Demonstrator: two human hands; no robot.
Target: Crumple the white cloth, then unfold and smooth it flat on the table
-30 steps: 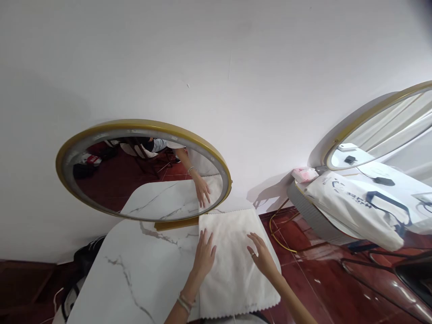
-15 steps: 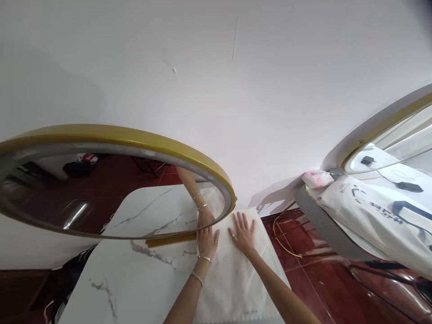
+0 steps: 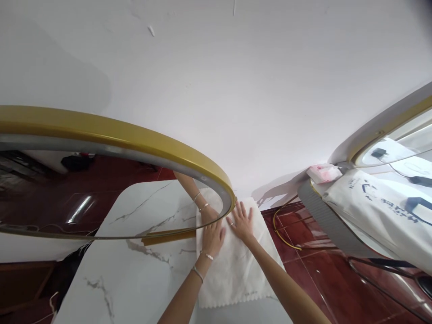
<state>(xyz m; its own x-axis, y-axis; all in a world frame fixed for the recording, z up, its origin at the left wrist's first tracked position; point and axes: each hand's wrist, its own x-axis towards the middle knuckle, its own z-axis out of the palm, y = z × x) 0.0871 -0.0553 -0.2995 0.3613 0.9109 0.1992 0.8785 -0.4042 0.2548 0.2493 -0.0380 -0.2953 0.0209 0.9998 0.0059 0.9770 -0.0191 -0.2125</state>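
Head view showed a white cloth lying along the right edge of the marble-patterned surface, reaching toward the far right corner. The left hand lay flat on the cloth's left side, fingers stretched out; the right hand, fingers spread wide, rested nearer the far edge, beside a gold-rimmed mirror.

Fingers on white cloth, mirror — gold-rimmed

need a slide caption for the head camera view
Left hand and right hand rest on a white cloth over a marbled tabletop near a gold-rimmed mirror.
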